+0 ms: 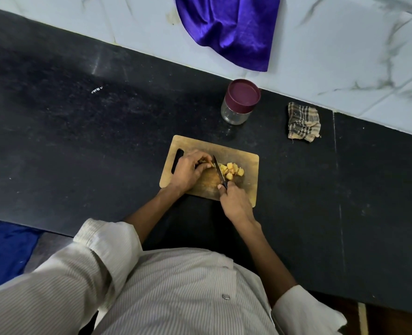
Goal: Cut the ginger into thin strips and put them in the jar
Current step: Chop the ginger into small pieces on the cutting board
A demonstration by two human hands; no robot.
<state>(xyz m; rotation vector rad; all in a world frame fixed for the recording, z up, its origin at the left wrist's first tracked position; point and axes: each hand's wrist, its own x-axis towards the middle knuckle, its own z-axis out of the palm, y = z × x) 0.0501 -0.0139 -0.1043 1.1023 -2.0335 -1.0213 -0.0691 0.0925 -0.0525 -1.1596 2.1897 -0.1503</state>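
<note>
Ginger (206, 162) lies on the cutting board (246, 163), pinched under the curled fingers of the left hand (188, 171). Right hand (234, 201) grips the knife (219, 170); cut pieces (231, 170) lie just beside the blade. Jar (238, 102), lid on, stands beyond the board.
</note>
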